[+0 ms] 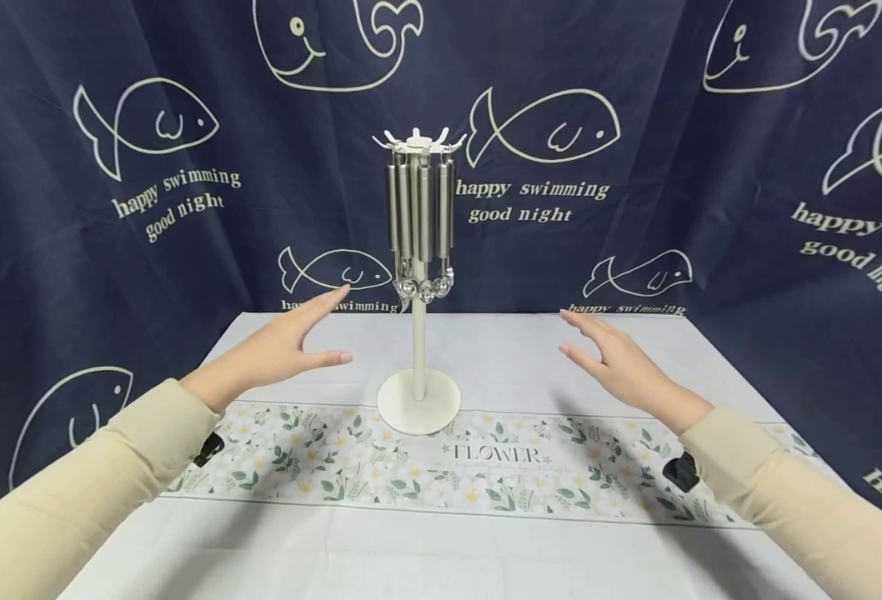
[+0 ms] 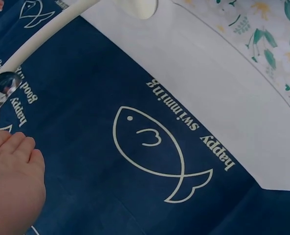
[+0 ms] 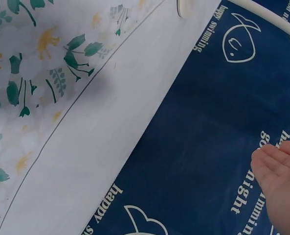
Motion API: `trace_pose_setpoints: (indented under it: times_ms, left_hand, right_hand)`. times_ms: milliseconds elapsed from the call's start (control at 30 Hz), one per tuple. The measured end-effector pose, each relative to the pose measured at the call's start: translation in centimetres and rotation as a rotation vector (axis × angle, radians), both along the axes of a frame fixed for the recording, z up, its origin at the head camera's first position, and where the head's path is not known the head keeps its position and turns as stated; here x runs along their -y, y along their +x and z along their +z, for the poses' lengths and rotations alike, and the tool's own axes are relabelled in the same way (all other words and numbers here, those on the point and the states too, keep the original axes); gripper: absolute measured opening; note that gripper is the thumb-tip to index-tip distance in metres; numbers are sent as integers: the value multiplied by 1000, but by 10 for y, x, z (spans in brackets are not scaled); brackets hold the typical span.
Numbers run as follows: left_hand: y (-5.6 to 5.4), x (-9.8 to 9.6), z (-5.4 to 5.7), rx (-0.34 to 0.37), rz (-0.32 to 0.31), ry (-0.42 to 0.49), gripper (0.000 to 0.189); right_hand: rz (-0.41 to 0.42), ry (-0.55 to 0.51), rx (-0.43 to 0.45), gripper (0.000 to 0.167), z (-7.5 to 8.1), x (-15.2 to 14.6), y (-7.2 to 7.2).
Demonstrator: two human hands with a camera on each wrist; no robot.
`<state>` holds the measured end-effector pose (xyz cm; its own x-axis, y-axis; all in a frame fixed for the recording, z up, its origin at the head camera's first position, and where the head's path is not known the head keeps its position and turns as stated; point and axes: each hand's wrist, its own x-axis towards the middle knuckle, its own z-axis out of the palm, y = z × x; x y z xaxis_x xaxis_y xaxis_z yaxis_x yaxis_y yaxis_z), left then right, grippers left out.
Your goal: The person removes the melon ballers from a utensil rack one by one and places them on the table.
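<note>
**Bare left hand (image 1: 279, 346) and bare right hand (image 1: 627, 367), one pair, spread**

Left hand: raised above the desk, fingers extended, thumb parted from them; just beside the item below, not touching it. Right hand: likewise raised, fingers extended and thumb parted; farther from the item.

Item: white utensil stand (image 1: 419, 337) with slim upright post, round flat base (image 1: 441, 408) and a crown of upturned hooks (image 1: 415, 138). Stands upright on the desk between the hands, nearer the left.

Hung on it: several silver metal utensils (image 1: 425, 212) with cylindrical handles, clustered around the post, small rounded heads downward; exact count unclear, as they overlap.

Support: white-covered desk (image 1: 381, 550) with a floral printed strip (image 1: 306, 467) lettered "FLOWER"; the base overlaps the strip's far edge.

Surroundings: navy curtain (image 1: 321, 183) printed with pale outline fish and "happy swimming good night". Cream long sleeves (image 1: 111, 458) on both arms; a black device (image 1: 208, 448) under each wrist.
</note>
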<state>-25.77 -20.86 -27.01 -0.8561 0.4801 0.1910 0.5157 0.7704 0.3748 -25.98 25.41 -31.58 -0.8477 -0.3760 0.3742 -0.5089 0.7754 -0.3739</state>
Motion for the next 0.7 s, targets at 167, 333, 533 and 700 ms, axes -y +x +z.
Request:
trace_pose_setpoints:
  times_ms: [167, 333, 533, 700]
  left_hand:
    - [1, 0, 11, -6, 10, 34, 91]
    - [-1, -2, 21, -27, 15, 66, 86]
    - [-3, -3, 28, 13, 27, 103, 81]
    - [-7, -3, 36, 38, 11, 156, 77]
  right_hand:
    - [25, -24, -34, 54, 3, 1, 1]
    - [26, -49, -43, 54, 12, 1, 0]
    - [27, -102, -25, 51, 23, 3, -1]
    - [38, -156, -57, 46, 28, 5, -6]
